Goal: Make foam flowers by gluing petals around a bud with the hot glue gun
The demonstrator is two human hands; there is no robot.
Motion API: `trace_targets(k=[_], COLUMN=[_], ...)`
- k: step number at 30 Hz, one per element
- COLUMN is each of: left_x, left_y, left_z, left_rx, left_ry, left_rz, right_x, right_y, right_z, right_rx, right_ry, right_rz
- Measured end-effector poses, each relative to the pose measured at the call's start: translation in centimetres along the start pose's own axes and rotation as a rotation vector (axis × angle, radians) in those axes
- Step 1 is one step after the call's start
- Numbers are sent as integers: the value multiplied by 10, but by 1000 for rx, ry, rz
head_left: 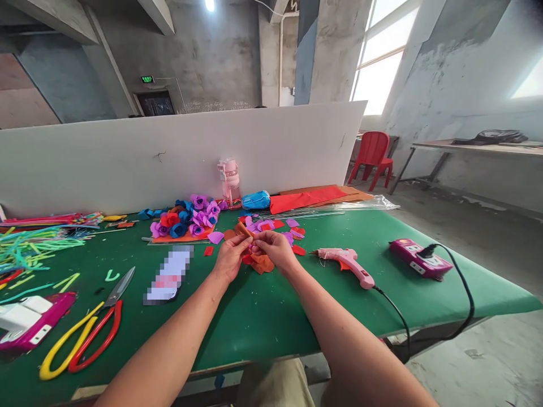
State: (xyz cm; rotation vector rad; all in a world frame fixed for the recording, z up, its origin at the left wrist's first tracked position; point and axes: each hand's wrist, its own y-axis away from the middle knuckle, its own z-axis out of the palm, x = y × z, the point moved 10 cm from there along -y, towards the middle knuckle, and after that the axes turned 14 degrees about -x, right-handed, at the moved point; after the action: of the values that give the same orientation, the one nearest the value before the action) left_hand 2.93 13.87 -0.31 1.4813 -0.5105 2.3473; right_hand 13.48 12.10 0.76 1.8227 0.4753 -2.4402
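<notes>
Both hands meet over the middle of the green table. My left hand [231,254] has its fingers closed on a small brown-orange paper piece [244,229]. My right hand [274,247] pinches the same piece from the right, its fingertips almost touching the left ones. Around and beneath the hands lie loose purple petals [215,237], red petals [298,250] and brown-orange petals [262,264]. To the right rests a pink glue gun [345,260]. Behind and to the left is a pile of purple, blue and red paper flowers [197,217].
Scissors [108,308], a phone [168,274] and pipe cleaners [29,249] lie left on the green table [263,328]. A corded power strip [419,259] sits right; another [38,322] is at left. A pink bottle [229,181] stands before the white board [182,152].
</notes>
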Motion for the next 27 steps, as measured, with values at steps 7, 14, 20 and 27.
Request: trace_targets(k=[7, 14, 20, 27], left_x=[6, 6, 4, 7], left_y=[0, 0, 2, 4], left_z=[-3, 7, 12, 21], left_rx=[27, -63, -89, -168], left_ry=[-14, 4, 37, 74], left_rz=[48, 29, -35, -39], right_x=[10, 11, 13, 22], right_y=[1, 1, 5, 8], right_z=[3, 14, 13, 28], right_rx=[-43, -129, -127, -295], right_ry=[-69, -99, -340, -410], right_rz=[75, 97, 146, 232])
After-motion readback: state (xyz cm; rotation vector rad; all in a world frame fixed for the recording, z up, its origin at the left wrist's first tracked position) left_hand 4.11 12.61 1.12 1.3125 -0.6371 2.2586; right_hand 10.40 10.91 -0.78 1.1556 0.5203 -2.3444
